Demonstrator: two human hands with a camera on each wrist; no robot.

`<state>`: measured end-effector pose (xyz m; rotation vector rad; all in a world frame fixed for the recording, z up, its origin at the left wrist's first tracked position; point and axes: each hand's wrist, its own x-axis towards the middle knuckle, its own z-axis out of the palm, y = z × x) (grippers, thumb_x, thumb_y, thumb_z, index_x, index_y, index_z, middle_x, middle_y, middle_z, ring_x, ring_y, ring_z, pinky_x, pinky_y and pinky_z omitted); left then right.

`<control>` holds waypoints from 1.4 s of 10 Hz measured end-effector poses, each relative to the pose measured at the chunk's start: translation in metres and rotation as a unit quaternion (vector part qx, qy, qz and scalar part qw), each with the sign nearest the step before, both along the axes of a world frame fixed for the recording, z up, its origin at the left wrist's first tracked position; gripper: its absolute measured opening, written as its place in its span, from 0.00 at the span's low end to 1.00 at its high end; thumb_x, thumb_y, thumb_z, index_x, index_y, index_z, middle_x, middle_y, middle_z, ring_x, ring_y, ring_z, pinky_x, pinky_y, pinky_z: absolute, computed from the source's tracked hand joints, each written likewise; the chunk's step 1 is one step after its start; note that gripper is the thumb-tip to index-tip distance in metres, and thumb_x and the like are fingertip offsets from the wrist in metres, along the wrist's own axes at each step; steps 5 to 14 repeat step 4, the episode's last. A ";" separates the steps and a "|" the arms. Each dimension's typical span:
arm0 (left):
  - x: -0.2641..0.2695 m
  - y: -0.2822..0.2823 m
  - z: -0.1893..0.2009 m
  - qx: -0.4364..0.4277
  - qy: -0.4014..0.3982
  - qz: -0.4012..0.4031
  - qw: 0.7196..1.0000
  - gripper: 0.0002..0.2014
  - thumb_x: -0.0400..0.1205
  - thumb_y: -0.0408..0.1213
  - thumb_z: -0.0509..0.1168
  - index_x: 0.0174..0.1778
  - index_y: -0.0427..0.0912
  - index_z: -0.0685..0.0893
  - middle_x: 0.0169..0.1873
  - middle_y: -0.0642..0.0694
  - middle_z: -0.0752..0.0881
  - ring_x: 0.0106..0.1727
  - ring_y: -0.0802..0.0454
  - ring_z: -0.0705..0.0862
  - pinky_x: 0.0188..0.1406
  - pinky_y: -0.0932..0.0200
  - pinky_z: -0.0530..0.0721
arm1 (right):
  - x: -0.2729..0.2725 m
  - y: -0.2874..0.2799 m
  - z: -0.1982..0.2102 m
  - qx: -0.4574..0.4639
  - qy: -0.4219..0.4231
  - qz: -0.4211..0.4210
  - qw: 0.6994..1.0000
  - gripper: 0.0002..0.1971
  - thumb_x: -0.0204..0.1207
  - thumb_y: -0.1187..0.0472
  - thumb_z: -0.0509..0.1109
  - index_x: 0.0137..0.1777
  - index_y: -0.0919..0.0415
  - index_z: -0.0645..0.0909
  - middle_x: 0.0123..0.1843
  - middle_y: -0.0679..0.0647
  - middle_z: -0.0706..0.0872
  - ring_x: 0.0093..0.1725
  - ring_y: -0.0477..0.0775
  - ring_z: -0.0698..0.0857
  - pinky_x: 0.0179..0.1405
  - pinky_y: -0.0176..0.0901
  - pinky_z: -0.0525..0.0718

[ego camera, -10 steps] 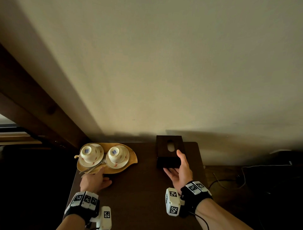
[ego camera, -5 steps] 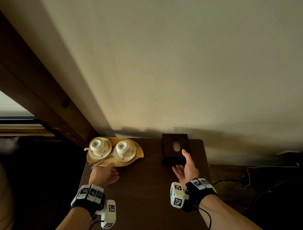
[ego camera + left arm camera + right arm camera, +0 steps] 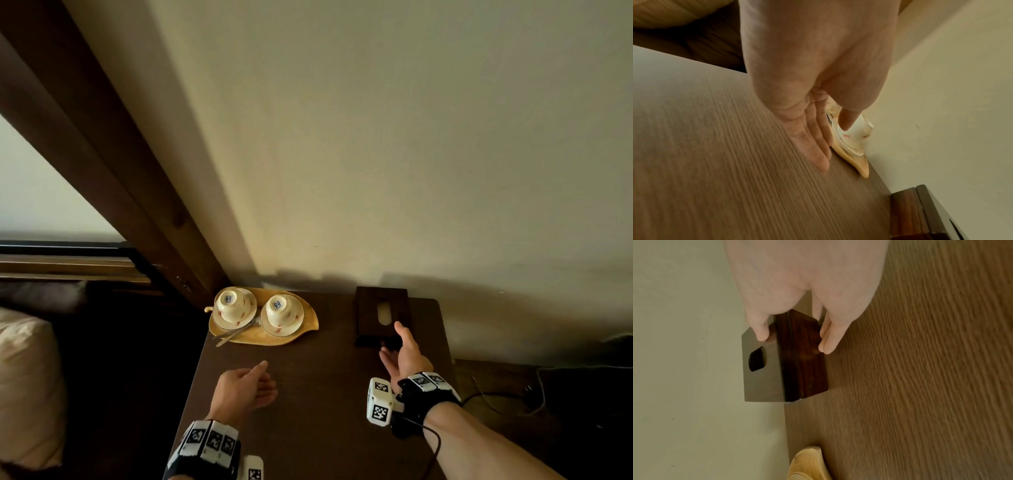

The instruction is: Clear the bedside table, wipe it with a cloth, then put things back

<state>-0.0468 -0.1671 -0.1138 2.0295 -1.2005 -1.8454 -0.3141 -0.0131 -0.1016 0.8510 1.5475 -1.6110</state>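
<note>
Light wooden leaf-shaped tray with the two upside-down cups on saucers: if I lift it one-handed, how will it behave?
The light wooden leaf-shaped tray looks rigid, so it should lift flat. The upturned porcelain cups seem loose on saucers and would probably slide or rattle if it tilts; likely fragile. The metal spoon overhangs the rim and may slip off.

I could read no words or numbers. The left cup [image 3: 233, 308] and the right cup [image 3: 281, 311] each bore a blue base stamp, perhaps a maker's mark, too small to make out.
</note>
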 end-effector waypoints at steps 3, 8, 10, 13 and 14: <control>0.012 0.013 0.014 -0.018 0.067 -0.020 0.997 0.14 0.86 0.40 0.73 0.49 0.29 0.92 0.40 0.33 0.96 0.44 0.36 0.97 0.48 0.42 0.96 | 0.005 0.010 0.002 -0.028 0.019 0.033 0.999 0.18 0.78 0.53 0.84 0.55 0.64 0.84 0.59 0.66 0.91 0.61 0.61 0.93 0.67 0.58 0.93; 0.013 0.018 0.020 -0.015 0.071 -0.051 0.996 0.13 0.88 0.40 0.71 0.50 0.32 0.93 0.44 0.35 0.97 0.47 0.39 0.97 0.53 0.42 0.95 | 0.014 0.022 -0.002 -0.047 0.014 0.056 0.997 0.15 0.84 0.56 0.79 0.60 0.68 0.85 0.58 0.67 0.92 0.61 0.65 0.93 0.70 0.63 0.91; 0.013 0.018 0.020 -0.015 0.071 -0.051 0.996 0.13 0.88 0.40 0.71 0.50 0.32 0.93 0.44 0.35 0.97 0.47 0.39 0.97 0.53 0.42 0.95 | 0.014 0.022 -0.002 -0.047 0.014 0.056 0.997 0.15 0.84 0.56 0.79 0.60 0.68 0.85 0.58 0.67 0.92 0.61 0.65 0.93 0.70 0.63 0.91; 0.013 0.018 0.020 -0.015 0.071 -0.051 0.996 0.13 0.88 0.40 0.71 0.50 0.32 0.93 0.44 0.35 0.97 0.47 0.39 0.97 0.53 0.42 0.95 | 0.014 0.022 -0.002 -0.047 0.014 0.056 0.997 0.15 0.84 0.56 0.79 0.60 0.68 0.85 0.58 0.67 0.92 0.61 0.65 0.93 0.70 0.63 0.91; 0.013 0.018 0.020 -0.015 0.071 -0.051 0.996 0.13 0.88 0.40 0.71 0.50 0.32 0.93 0.44 0.35 0.97 0.47 0.39 0.97 0.53 0.42 0.95 | 0.014 0.022 -0.002 -0.047 0.014 0.056 0.997 0.15 0.84 0.56 0.79 0.60 0.68 0.85 0.58 0.67 0.92 0.61 0.65 0.93 0.70 0.63 0.91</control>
